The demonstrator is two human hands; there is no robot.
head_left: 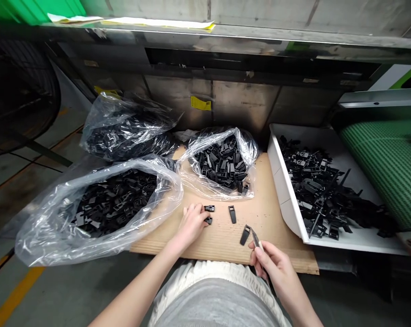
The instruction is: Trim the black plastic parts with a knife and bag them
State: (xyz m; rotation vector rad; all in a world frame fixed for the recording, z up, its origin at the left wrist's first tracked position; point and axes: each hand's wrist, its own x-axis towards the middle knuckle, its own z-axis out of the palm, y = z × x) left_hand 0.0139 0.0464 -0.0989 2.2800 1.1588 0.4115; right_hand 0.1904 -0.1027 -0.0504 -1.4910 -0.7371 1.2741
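My right hand [268, 259] is closed round a slim knife [256, 240] with a narrow pointed tip. That tip is beside the upper end of a black plastic clip [245, 236] lying on the cardboard [226, 245]. Slightly farther back, another black clip [232, 214] lies by itself, its square opening away from me. My left hand [193, 222] is closed, with its fingertips at two small black parts: one black part [209, 208] behind and another black part [208, 220] in front. The fingers partly hide both parts.
An open clear bag [171, 175] of black parts stands left, with a fuller bag [124, 127] behind. Another clear bag [219, 193] sits at the back middle. A white tray [287, 204] of jumbled parts borders a green conveyor belt [379, 159] on the right.
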